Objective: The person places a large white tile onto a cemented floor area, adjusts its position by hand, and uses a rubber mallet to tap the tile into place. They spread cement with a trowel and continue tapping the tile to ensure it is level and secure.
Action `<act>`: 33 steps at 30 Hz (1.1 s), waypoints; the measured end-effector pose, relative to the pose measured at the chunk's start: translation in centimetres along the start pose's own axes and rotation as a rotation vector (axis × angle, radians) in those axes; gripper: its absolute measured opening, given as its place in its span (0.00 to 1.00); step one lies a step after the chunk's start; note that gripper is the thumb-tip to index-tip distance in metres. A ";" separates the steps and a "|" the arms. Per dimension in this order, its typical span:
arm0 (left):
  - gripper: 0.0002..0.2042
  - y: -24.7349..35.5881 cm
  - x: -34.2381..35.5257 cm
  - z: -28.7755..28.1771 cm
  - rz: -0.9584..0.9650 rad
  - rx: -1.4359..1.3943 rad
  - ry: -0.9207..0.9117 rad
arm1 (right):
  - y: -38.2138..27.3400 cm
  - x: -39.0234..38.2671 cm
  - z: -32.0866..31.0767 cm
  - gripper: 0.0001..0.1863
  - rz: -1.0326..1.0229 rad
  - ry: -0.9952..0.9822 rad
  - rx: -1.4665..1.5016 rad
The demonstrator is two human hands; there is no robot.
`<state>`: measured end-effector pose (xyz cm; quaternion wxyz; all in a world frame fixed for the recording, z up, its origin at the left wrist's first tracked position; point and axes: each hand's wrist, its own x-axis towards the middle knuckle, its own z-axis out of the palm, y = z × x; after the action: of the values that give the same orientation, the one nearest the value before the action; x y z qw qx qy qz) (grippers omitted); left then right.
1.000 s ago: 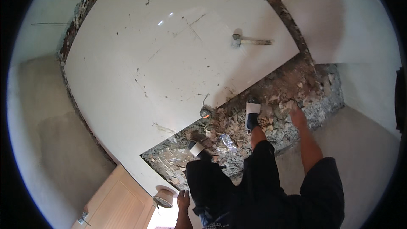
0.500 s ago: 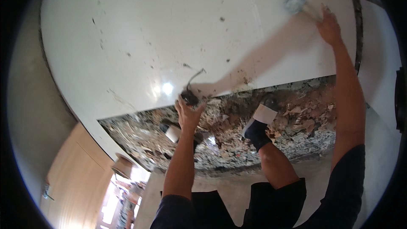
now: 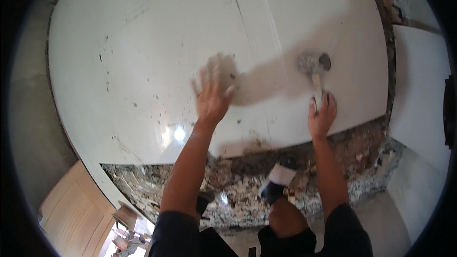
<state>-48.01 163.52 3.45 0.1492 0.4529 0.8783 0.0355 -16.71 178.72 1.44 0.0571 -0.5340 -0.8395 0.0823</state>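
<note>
While the right hand (image 3: 323,116) has its fingers wrapped around the handle of a mallet (image 3: 314,64), right of centre in the frame, the left hand (image 3: 212,97) is spread wide near the centre, with nothing in its grasp. From where I stand, its fingers are blurred; I cannot tell whether they touch the white slab (image 3: 166,57). The mallet's head points toward the top. Rubble (image 3: 247,185) lines the slab's lower edge. A wooden door (image 3: 76,204) occupies the lower left.
</note>
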 end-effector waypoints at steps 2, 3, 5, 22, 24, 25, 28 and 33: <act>0.38 3.4 9.4 1.3 0.258 -0.006 0.008 | 0.1 0.0 0.1 0.30 -0.002 -0.005 -0.038; 0.38 4.9 13.1 1.9 0.199 0.058 0.003 | 0.2 0.0 0.1 0.30 -0.006 -0.013 -0.026; 0.38 6.7 19.1 2.5 0.133 0.115 0.136 | 0.3 0.1 0.1 0.30 -0.019 -0.010 -0.023; 0.35 4.4 27.8 0.4 -0.079 0.027 0.409 | 0.8 -0.2 0.0 0.24 -0.053 0.048 0.212; 0.36 8.8 30.6 1.1 0.041 0.048 0.376 | 1.3 -0.2 -0.2 0.22 -0.056 0.055 0.219; 0.38 9.1 31.1 0.8 0.007 0.104 0.344 | 1.6 -0.1 -0.4 0.21 -0.050 0.032 0.219; 0.39 9.9 31.2 -0.1 -0.095 0.131 0.223 | 3.5 1.7 -2.0 0.18 0.042 -0.039 0.372; 0.40 10.3 30.8 -0.9 -0.137 0.159 0.182 | 10.4 13.9 -6.3 0.17 0.641 -0.058 0.786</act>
<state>-57.01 194.51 -0.72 0.0349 0.3972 0.9171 -0.0036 -12.23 196.12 5.64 0.2021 -0.7003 -0.5405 0.4202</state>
